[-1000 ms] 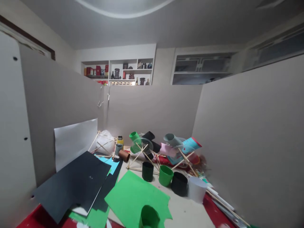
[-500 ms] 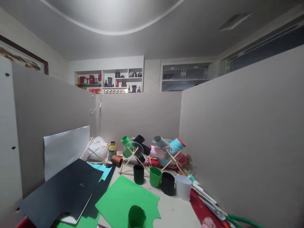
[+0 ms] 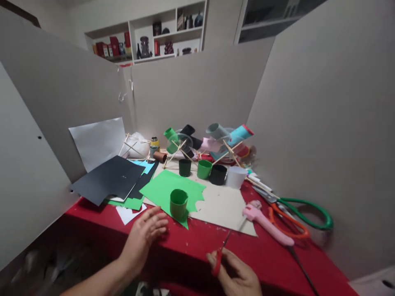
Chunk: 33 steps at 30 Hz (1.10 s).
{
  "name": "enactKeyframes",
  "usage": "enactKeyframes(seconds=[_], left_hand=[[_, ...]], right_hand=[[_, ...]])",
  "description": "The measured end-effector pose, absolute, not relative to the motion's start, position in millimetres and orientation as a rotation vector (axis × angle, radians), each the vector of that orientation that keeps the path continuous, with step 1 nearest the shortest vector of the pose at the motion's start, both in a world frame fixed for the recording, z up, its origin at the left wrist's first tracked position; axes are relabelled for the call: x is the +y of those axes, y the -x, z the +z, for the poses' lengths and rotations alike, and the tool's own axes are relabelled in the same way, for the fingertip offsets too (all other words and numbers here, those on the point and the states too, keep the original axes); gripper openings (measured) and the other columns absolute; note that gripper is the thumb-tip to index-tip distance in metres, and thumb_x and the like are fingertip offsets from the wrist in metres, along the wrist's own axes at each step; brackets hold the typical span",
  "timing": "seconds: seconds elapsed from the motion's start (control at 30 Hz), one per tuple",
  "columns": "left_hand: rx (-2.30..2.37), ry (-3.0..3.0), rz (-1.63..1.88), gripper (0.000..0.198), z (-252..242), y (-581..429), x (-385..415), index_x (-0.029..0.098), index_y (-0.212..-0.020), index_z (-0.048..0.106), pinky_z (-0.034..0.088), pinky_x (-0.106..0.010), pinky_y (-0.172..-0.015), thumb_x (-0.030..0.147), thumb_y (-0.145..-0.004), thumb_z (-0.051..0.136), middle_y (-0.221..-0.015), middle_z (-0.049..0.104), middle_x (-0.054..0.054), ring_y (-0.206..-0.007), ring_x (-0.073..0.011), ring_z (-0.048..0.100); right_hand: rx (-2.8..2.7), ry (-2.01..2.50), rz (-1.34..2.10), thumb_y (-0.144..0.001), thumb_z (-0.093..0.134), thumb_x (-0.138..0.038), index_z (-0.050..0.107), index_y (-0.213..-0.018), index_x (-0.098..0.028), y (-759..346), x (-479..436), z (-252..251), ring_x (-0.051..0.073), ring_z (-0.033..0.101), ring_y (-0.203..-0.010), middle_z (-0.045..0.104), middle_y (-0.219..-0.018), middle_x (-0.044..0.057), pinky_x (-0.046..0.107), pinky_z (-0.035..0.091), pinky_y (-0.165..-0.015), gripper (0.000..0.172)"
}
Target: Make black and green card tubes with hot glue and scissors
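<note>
My right hand is closed on red-handled scissors, whose dark blades point up and away over the front of the table. My left hand is open, its fingers stretched out and slightly curved, holding nothing. Just beyond its fingertips a green paper cup-like tube stands upright on a sheet of green paper. Behind it stand a black tube, a second green tube, another black tube and a white tube in a row.
Two stick-framed wheels carrying paper tubes, one of them a green and black wheel, stand at the back. Black paper sheets lie left. On the right are a pink glue gun, orange-handled scissors and green-handled scissors. Grey panels enclose the table.
The view has tilted down, so the table's red front edge shows. Both my hands have come into view, the right one with the scissors.
</note>
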<state>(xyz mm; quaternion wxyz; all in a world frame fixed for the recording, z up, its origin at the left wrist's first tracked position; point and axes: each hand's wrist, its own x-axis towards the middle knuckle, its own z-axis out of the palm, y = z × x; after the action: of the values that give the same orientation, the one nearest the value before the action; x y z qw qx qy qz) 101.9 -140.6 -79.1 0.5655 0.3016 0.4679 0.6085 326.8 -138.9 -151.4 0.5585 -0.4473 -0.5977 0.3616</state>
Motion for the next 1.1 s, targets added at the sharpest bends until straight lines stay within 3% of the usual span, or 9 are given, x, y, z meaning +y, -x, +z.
enactKeyframes(seconds=[0.13, 0.47, 0.83, 1.1], left_hand=[[1.14, -0.263, 1.43, 0.024, -71, -84, -127, 0.005, -0.114, 0.057, 0.06, -0.031, -0.084, 0.014, -0.095, 0.048, -0.117, 0.068, -0.024, -0.095, -0.0242, 0.074], [1.173, -0.197, 1.287, 0.014, -73, -79, -85, 0.007, -0.092, 0.058, 0.063, -0.029, -0.063, 0.018, -0.095, 0.05, -0.094, 0.071, -0.02, -0.071, -0.0229, 0.075], [1.175, -0.288, 1.203, 0.017, -76, -101, -72, 0.013, -0.08, 0.055, 0.058, -0.022, -0.052, 0.022, -0.094, 0.057, -0.075, 0.07, -0.009, -0.052, -0.0118, 0.065], [1.217, -0.383, 1.142, 0.013, -80, -116, -40, 0.015, -0.081, 0.054, 0.057, -0.023, -0.047, 0.013, -0.086, 0.065, -0.057, 0.058, 0.003, -0.04, -0.0086, 0.055]], right_hand=[[-1.487, 1.053, 0.809, -0.082, 0.071, -0.042, 0.068, -0.062, -0.017, -327, -146, -149, 0.015, 0.051, -0.053, 0.057, -0.059, 0.002, 0.023, 0.045, -0.05, 0.032], [-1.559, 1.041, 0.735, -0.084, 0.068, -0.035, 0.067, -0.061, -0.016, -331, -153, -145, 0.013, 0.05, -0.05, 0.056, -0.056, 0.0, 0.02, 0.045, -0.048, 0.03], [-1.399, 1.155, 0.983, -0.08, 0.072, -0.054, 0.064, -0.06, -0.017, -322, -152, -139, 0.016, 0.049, -0.058, 0.055, -0.06, 0.001, 0.025, 0.043, -0.056, 0.042], [-1.337, 1.207, 1.128, -0.076, 0.07, -0.064, 0.062, -0.057, -0.017, -325, -144, -132, 0.014, 0.043, -0.055, 0.05, -0.056, 0.0, 0.025, 0.039, -0.052, 0.051]])
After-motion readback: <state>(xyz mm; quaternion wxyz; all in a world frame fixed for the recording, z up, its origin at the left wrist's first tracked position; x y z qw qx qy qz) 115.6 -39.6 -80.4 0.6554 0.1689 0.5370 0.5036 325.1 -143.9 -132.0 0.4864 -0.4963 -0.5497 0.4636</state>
